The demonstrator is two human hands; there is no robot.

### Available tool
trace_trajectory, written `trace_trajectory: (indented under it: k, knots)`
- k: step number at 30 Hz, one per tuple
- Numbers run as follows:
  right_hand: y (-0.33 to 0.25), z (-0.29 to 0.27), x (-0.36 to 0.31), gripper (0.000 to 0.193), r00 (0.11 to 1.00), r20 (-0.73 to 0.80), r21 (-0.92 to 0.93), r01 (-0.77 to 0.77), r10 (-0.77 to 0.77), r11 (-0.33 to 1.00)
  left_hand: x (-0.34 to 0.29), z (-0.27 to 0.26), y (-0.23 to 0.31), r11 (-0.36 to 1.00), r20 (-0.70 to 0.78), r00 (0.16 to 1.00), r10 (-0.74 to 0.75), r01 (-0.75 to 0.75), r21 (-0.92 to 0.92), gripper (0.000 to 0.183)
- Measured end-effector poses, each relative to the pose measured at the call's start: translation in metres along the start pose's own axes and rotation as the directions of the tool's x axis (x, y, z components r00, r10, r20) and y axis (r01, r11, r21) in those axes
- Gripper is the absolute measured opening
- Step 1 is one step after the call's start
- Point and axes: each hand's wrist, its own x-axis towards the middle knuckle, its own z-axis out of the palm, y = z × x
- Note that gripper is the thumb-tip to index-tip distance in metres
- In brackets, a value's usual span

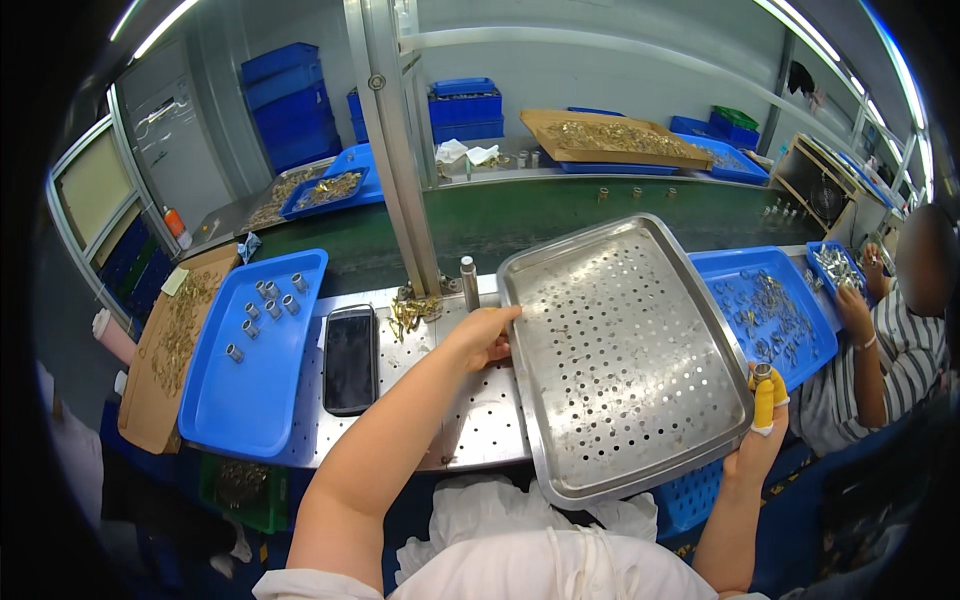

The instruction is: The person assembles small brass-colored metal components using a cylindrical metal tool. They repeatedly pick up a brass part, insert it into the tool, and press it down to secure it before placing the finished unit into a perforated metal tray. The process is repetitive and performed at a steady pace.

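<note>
A perforated stainless steel tray [610,340] is held up at a tilt in front of me, bare but for dark specks. My left hand [488,337] grips its left rim, thumb on top and fingers curled beneath. On the right rim is my right hand [764,420], closed, with yellow coverings on some fingers. A small metal sleeve [763,371] shows at those fingertips. Left of my left hand are a metal post [469,284], a heap of small brass-coloured parts [410,315] and a black phone-like device [350,360] on the perforated metal worktop [480,425].
A blue tray [255,400] with several metal sleeves lies at left, beside a cardboard tray [165,350] of small parts. Another blue tray [770,310] of metal pieces is at right, near a co-worker in stripes [900,370]. An upright frame post [393,160] stands before the green belt [500,225].
</note>
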Motion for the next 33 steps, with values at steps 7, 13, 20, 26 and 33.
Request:
trace_trajectory:
  k: [7, 13, 20, 26, 33]
  knots:
    - [0.031, 0.010, 0.020, 0.021, 0.998, -0.056, -0.087, 0.001, -0.005, 0.996, -0.022, -0.010, -0.018, 0.918, 0.051, 0.947, 0.316, -0.319, 0.236, 0.032]
    - [0.040, 0.016, 0.024, 0.022, 1.000, -0.013, -0.055, -0.019, 0.018, 0.998, -0.060, -0.034, 0.019, 0.503, 0.026, 0.884, 0.467, -0.289, 0.815, 0.024]
    - [0.055, 0.021, 0.021, 0.020, 0.998, -0.007, -0.073, -0.062, 0.062, 0.995, -0.010, -0.034, 0.020, 0.475, -0.103, 0.677, 0.729, -0.391, 0.788, 0.048]
    - [0.079, 0.025, 0.013, 0.023, 0.992, -0.007, -0.289, -0.120, 0.123, 0.950, -0.022, -0.047, 0.007, 0.584, -0.084, 0.768, 0.635, -0.406, 0.702, 0.025]
    - [0.093, 0.043, 0.018, 0.023, 0.937, 0.341, -0.421, 0.084, 0.072, 0.903, -0.057, -0.055, -0.003, 0.565, -0.098, 0.752, 0.652, -0.395, 0.724, 0.016]
